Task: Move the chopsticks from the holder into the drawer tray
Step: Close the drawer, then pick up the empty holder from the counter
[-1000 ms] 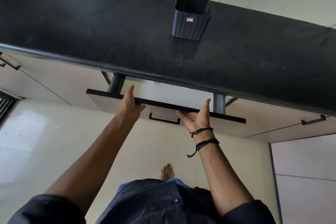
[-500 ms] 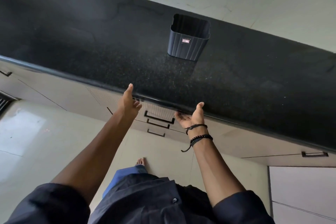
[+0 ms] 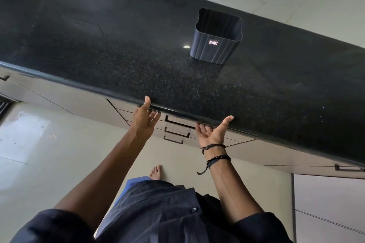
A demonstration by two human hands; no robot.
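Currently, nothing is grasped: the left hand (image 3: 145, 119) and the right hand (image 3: 212, 134) are both released, with fingers spread and relaxed, just below the near edge of the countertop (image 3: 138, 55). Whether either hand touches that edge cannot be told, as the fingertips are partly hidden beneath it. Between the hands, the top drawer (image 3: 178, 119) is seen shut flush with the cabinet front. Farther off and to the right, the holder (image 3: 216, 45) is stood upright on the countertop. Its interior is dark, and no chopsticks are seen rising from it. The chopsticks are not visible anywhere, and the drawer tray is concealed behind the closed front, so their location cannot be confirmed. The transfer is judged complete or nearly so. Only withdrawal of the hands is judged to be called for next.
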